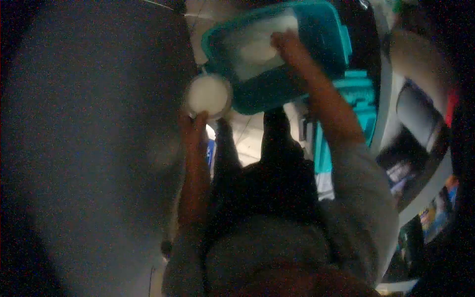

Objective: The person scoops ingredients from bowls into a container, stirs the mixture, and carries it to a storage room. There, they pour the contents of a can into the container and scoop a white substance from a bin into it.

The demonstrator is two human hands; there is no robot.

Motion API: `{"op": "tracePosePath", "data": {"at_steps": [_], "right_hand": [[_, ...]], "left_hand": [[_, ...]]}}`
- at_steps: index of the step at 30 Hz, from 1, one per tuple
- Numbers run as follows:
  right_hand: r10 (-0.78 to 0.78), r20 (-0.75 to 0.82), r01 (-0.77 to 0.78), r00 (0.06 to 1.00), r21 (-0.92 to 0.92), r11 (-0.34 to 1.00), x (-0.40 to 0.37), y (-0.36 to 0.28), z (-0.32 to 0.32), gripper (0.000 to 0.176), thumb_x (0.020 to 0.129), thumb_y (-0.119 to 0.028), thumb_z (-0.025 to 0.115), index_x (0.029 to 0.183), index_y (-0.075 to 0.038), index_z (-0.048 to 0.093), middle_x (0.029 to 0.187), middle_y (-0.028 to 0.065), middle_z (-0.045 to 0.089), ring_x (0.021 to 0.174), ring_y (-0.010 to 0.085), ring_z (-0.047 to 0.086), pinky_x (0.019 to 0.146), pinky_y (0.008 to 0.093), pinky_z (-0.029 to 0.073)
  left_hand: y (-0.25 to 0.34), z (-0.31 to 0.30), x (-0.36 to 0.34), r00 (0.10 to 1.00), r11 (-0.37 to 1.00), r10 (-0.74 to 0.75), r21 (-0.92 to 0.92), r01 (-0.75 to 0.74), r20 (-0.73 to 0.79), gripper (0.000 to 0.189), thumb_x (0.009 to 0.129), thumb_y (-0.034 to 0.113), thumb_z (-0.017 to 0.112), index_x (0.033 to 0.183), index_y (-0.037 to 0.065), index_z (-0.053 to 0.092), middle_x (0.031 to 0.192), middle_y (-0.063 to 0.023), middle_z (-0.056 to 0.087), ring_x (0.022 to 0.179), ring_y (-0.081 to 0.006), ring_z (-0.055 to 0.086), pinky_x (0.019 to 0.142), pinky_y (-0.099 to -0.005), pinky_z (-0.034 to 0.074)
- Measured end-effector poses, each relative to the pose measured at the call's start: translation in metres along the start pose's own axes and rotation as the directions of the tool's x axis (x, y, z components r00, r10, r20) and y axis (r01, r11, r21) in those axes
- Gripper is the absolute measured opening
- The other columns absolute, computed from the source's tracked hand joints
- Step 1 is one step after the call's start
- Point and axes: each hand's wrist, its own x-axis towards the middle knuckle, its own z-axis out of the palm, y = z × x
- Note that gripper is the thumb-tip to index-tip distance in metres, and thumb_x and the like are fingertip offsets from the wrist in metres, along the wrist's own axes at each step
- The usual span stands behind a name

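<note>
My left hand (194, 123) grips the near rim of a round pale container (209, 95), its top filled with something white. The container is beside the left corner of a deep teal plastic bin (267, 105). Inside the bin lies a broad white mass (260, 42), perhaps in a bag or liner, its texture blurred. My right hand (288, 45) reaches in over this white mass with fingers curled together. What it holds, if anything, I cannot make out.
A large dark grey surface (99, 148) fills the left side. Below the bin to the right stands another teal piece with moulded edges (357, 106). Pale floor (250, 143) shows between my legs. Shelves with mixed items (435, 213) line the far right.
</note>
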Motion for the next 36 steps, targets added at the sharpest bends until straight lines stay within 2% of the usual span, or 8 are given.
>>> {"op": "tracePosePath", "data": {"at_steps": [12, 19, 22, 26, 31, 32, 34, 36], "right_hand": [[-0.055, 0.471, 0.303, 0.88, -0.468, 0.83, 0.005, -0.205, -0.099, 0.018, 0.083, -0.018, 0.059, 0.093, -0.007, 0.069, 0.09, 0.0166, 0.07, 0.084, 0.0327, 0.069, 0.082, 0.0478, 0.051], [0.255, 0.467, -0.02, 0.847, -0.451, 0.892, 0.02, -0.081, -0.076, 0.021, 0.079, -0.015, 0.062, 0.096, -0.004, 0.068, 0.097, 0.0174, 0.07, 0.09, 0.0338, 0.068, 0.083, 0.0496, 0.049], [-0.131, 0.02, 0.127, 0.991, -0.415, 0.901, -0.048, -0.042, -0.01, 0.028, 0.077, -0.012, 0.064, 0.103, -0.003, 0.066, 0.109, 0.0216, 0.065, 0.101, 0.0358, 0.063, 0.084, 0.05, 0.047], [0.528, 0.154, -0.465, 0.835, -0.315, 0.827, -0.18, -0.112, -0.077, 0.037, 0.079, -0.011, 0.062, 0.114, 0.0, 0.058, 0.119, 0.0231, 0.058, 0.11, 0.0397, 0.055, 0.096, 0.0488, 0.044], [0.376, -0.128, -0.397, 0.918, -0.29, 0.871, -0.343, -0.098, -0.077, 0.036, 0.081, -0.009, 0.057, 0.115, 0.0, 0.058, 0.119, 0.0259, 0.052, 0.116, 0.0419, 0.049, 0.1, 0.0537, 0.04], [0.382, -0.134, -0.405, 0.914, -0.291, 0.867, -0.356, -0.095, -0.079, 0.036, 0.081, -0.009, 0.057, 0.115, 0.0, 0.058, 0.119, 0.0259, 0.052, 0.116, 0.0419, 0.049, 0.1, 0.0537, 0.04], [0.499, 0.091, -0.429, 0.862, -0.396, 0.812, -0.374, -0.079, -0.085, 0.037, 0.08, -0.006, 0.056, 0.117, 0.001, 0.057, 0.126, 0.0285, 0.049, 0.121, 0.0427, 0.047, 0.103, 0.0537, 0.039], [0.433, 0.087, -0.364, 0.897, -0.41, 0.836, -0.443, -0.034, -0.063, 0.036, 0.081, -0.006, 0.054, 0.116, 0.0, 0.057, 0.127, 0.0288, 0.05, 0.122, 0.0427, 0.047, 0.104, 0.0533, 0.039]], "left_hand": [[-0.005, 0.046, 0.037, 0.96, 0.986, 0.015, -0.161, 0.031, 0.278, 0.074, 0.083, 0.013, 0.066, 0.149, 0.012, 0.034, 0.132, -0.0116, 0.054, 0.114, -0.0244, 0.057, 0.083, -0.0371, 0.053], [-0.042, 0.047, 0.066, 0.972, 0.945, 0.01, -0.321, 0.068, 0.233, 0.076, 0.082, 0.015, 0.067, 0.15, 0.013, 0.034, 0.133, -0.0115, 0.053, 0.112, -0.0239, 0.057, 0.084, -0.037, 0.052], [-0.059, 0.015, 0.03, 0.958, 0.951, -0.002, -0.294, 0.09, 0.286, 0.075, 0.08, 0.02, 0.07, 0.147, 0.01, 0.037, 0.132, -0.0119, 0.053, 0.112, -0.0269, 0.056, 0.087, -0.0387, 0.051], [-0.16, -0.072, 0.023, 0.968, 0.991, -0.058, -0.101, 0.085, 0.242, 0.077, 0.078, 0.022, 0.071, 0.144, 0.007, 0.036, 0.131, -0.0146, 0.05, 0.116, -0.0316, 0.053, 0.098, -0.0451, 0.046], [-0.093, -0.072, -0.048, 0.973, 0.94, -0.152, -0.279, 0.196, 0.172, 0.077, 0.079, 0.016, 0.07, 0.146, 0.008, 0.034, 0.133, -0.0165, 0.048, 0.117, -0.0312, 0.052, 0.099, -0.0445, 0.047], [-0.088, -0.077, -0.05, 0.972, 0.941, -0.15, -0.275, 0.196, 0.181, 0.077, 0.079, 0.016, 0.07, 0.146, 0.008, 0.034, 0.133, -0.0165, 0.048, 0.117, -0.0312, 0.052, 0.099, -0.0445, 0.047], [-0.067, -0.08, -0.043, 0.815, 0.443, -0.434, -0.696, 0.565, 0.384, 0.073, 0.079, 0.013, 0.068, 0.144, 0.009, 0.036, 0.129, -0.0164, 0.05, 0.115, -0.0305, 0.053, 0.097, -0.0454, 0.048], [-0.07, -0.069, -0.048, 0.847, 0.57, -0.398, -0.629, 0.529, 0.351, 0.07, 0.079, 0.013, 0.068, 0.142, 0.009, 0.038, 0.128, -0.0161, 0.051, 0.114, -0.0305, 0.053, 0.095, -0.0451, 0.049]]}}
